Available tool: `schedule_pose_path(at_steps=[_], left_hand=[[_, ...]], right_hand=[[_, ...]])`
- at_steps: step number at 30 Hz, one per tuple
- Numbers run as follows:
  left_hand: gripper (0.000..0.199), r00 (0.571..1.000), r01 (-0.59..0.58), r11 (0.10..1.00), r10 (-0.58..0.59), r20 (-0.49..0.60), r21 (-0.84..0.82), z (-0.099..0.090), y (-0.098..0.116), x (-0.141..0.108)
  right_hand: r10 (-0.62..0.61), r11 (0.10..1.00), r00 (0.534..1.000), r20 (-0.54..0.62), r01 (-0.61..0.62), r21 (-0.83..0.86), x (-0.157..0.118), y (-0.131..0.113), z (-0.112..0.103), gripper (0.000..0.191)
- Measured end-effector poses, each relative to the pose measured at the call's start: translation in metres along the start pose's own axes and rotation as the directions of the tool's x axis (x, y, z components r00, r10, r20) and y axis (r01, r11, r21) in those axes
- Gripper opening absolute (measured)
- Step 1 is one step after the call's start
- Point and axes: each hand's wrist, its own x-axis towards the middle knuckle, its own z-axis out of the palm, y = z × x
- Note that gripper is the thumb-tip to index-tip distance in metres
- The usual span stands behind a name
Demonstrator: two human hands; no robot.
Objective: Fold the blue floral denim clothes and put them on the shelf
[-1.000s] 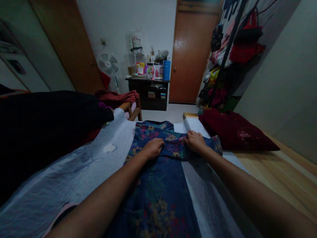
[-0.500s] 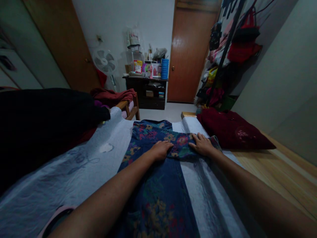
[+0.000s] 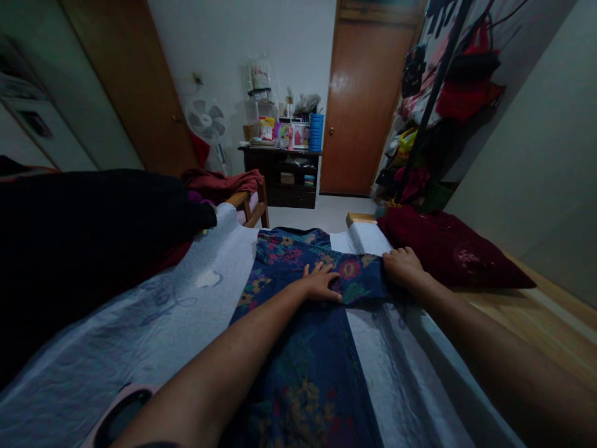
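A dark blue floral garment [image 3: 298, 348] lies lengthwise on the white-grey sheet [image 3: 186, 317], with one sleeve laid across it toward the right. My left hand [image 3: 321, 283] rests on the garment near the inner part of that sleeve, its fingers spread. At the sleeve's outer end, my right hand [image 3: 403, 266] is closed on the cuff, with its fingers curled over the edge.
A maroon pillow [image 3: 452, 249] lies at the right, on a wooden surface [image 3: 527, 317]. Dark cloth [image 3: 93, 242] is heaped at the left. A pink-rimmed object [image 3: 121, 414] sits at the lower left. Beyond stand a fan [image 3: 208, 121] and a dark cabinet [image 3: 280, 180].
My right hand has gone from lying flat on the sleeve to closed on its end, slightly farther right. My left hand has spread its fingers and shifted a little. The view has shifted slightly.
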Motion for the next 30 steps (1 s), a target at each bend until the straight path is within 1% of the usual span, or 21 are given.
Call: schedule_pose_path(at_steps=[2, 3, 4, 5, 7, 9, 11, 13, 15, 18, 22, 24, 26, 30], left_hand=[[0.046, 0.989, 0.015, 0.999, -0.022, -0.148, -0.051, -0.012, -0.018, 0.002], [0.04, 0.965, 0.054, 0.997, -0.067, -0.252, -0.06, -0.019, -0.03, 0.002], [0.04, 0.944, 0.101, 0.993, -0.114, -0.311, -0.058, -0.024, -0.043, 0.002], [0.041, 0.93, 0.138, 0.989, -0.149, -0.336, -0.056, -0.029, -0.057, 0.002], [0.042, 0.915, 0.203, 0.978, -0.209, -0.344, -0.052, -0.034, -0.084, 0.0], [0.041, 0.909, 0.249, 0.967, -0.251, -0.333, -0.049, -0.035, -0.106, -0.001], [0.043, 0.905, 0.279, 0.959, -0.28, -0.32, -0.05, -0.034, -0.121, 0.0], [0.045, 0.905, 0.294, 0.954, -0.296, -0.306, -0.055, -0.034, -0.131, 0.003], [0.047, 0.91, 0.291, 0.954, -0.298, -0.289, -0.065, -0.034, -0.136, 0.006], [0.049, 0.914, 0.277, 0.957, -0.292, -0.281, -0.091, -0.037, -0.139, 0.011], [0.048, 0.911, 0.245, 0.956, -0.284, -0.298, -0.159, -0.04, -0.138, 0.012], [0.044, 0.908, 0.228, 0.951, -0.285, -0.307, -0.208, -0.041, -0.135, 0.009], [0.041, 0.898, 0.224, 0.939, -0.303, -0.319, -0.261, -0.042, -0.129, 0.004], [0.033, 0.869, 0.234, 0.905, -0.358, -0.341, -0.354, -0.046, -0.115, -0.017]], right_hand=[[0.005, 1.0, 1.0, 0.016, -0.005, -0.018, -0.003, 0.004, -0.009, 0.029], [0.003, 1.0, 1.0, 0.021, -0.002, -0.028, -0.005, 0.007, -0.014, 0.028], [-0.003, 0.999, 1.0, 0.021, 0.004, -0.038, -0.007, 0.01, -0.019, 0.026], [-0.011, 0.999, 1.0, 0.02, 0.012, -0.045, -0.009, 0.013, -0.025, 0.025], [-0.006, 1.0, 0.999, 0.04, 0.007, -0.024, -0.014, 0.018, -0.036, 0.024], [0.01, 0.997, 0.996, 0.088, -0.016, 0.071, -0.019, 0.023, -0.047, 0.023], [-0.012, 0.976, 0.993, 0.115, -0.014, 0.218, -0.026, 0.025, -0.056, 0.021], [-0.06, 0.936, 0.994, 0.096, 0.022, 0.35, -0.036, 0.026, -0.064, 0.018], [-0.099, 0.895, 0.992, 0.08, 0.054, 0.442, -0.047, 0.024, -0.07, 0.017], [-0.169, 0.817, 0.979, 0.113, 0.075, 0.572, -0.066, 0.014, -0.08, 0.015], [-0.308, 0.643, 0.936, 0.169, 0.073, 0.762, -0.09, -0.011, -0.094, 0.016], [-0.359, 0.582, 0.918, 0.17, 0.078, 0.81, -0.1, -0.027, -0.101, 0.016], [-0.401, 0.544, 0.903, 0.155, 0.098, 0.834, -0.108, -0.045, -0.107, 0.017], [-0.493, 0.474, 0.867, 0.08, 0.19, 0.86, -0.12, -0.077, -0.115, 0.016]])
